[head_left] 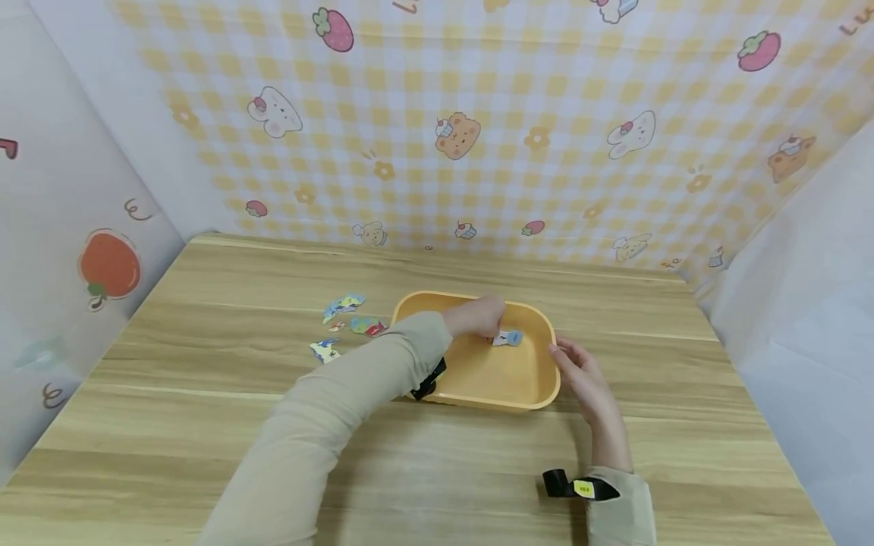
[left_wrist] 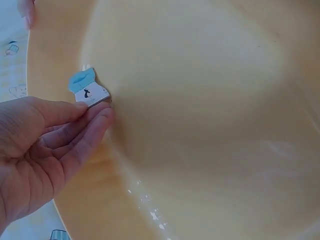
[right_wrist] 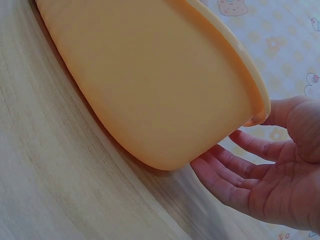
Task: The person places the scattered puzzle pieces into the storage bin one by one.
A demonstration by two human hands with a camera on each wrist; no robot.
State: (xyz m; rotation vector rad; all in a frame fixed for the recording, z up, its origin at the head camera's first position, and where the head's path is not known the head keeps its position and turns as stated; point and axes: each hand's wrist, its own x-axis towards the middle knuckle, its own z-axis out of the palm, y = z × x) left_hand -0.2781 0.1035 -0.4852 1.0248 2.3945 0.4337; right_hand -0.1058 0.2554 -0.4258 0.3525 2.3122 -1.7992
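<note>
My left hand (head_left: 478, 317) reaches into a yellow-orange plastic bin (head_left: 492, 383). Between its thumb and fingertips it pinches a small flat puzzle piece (left_wrist: 89, 88), light blue at one end and white with a dark figure at the other. In the left wrist view, the piece is close to the bin's inner wall. My right hand (head_left: 580, 373) holds the bin's right end, thumb over the rim and fingers against the outer wall, as the right wrist view shows.
Several colourful pieces lie on the wooden table (head_left: 205, 425) left of the bin, among them a blue-yellow piece (head_left: 344, 305), a green-red piece (head_left: 369, 326) and one (head_left: 325, 350) partly behind my left sleeve. A checked cloth (head_left: 410, 152) hangs behind the table.
</note>
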